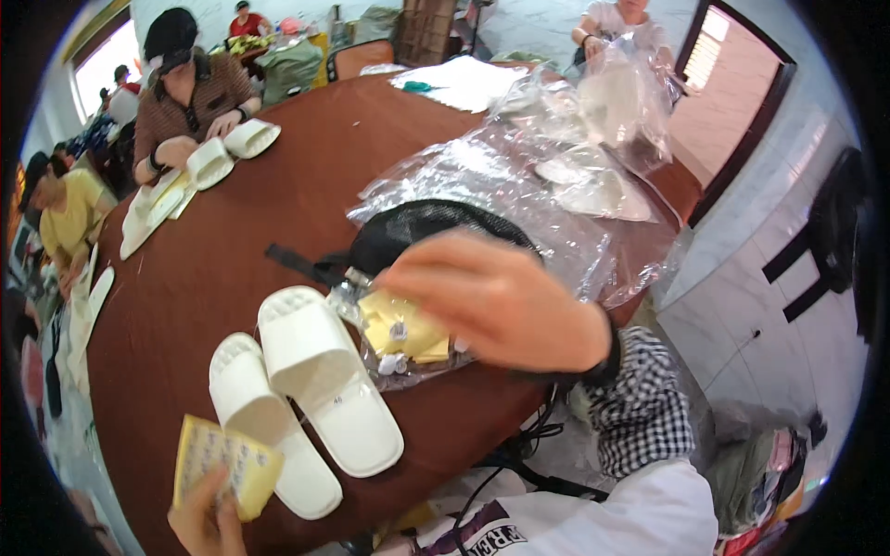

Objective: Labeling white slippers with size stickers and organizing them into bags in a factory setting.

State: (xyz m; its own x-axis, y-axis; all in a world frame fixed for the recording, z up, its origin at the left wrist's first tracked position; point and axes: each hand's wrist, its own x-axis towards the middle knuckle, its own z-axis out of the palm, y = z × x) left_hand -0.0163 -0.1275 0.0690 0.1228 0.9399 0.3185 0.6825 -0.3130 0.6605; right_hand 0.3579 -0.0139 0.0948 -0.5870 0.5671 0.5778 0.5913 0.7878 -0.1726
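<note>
My left hand [206, 521] is closed on a few yellow printed paper sheets [222, 463], held beside a pair of white slippers. The left slipper [246, 394] and the right slipper [357, 422] lie side by side on the brown table, open toes pointing away from me. Over the table to their right hovers my right hand [505, 301], smeared by motion, so I cannot make out whether its fingers hold anything. Partly under it are yellow papers [403, 329] in a clear plastic bag and small crumpled white bits [392, 363]. A black mesh cap [436, 218] lies just behind that hand.
Clear plastic bags [482, 171] spread over the table's [278, 204] right side. A person in a brown shirt [190, 102] handles more white slippers [211, 165] at the far left. Another person [630, 23] holds a plastic bag at the back right. Black cables [542, 422] hang by the near edge.
</note>
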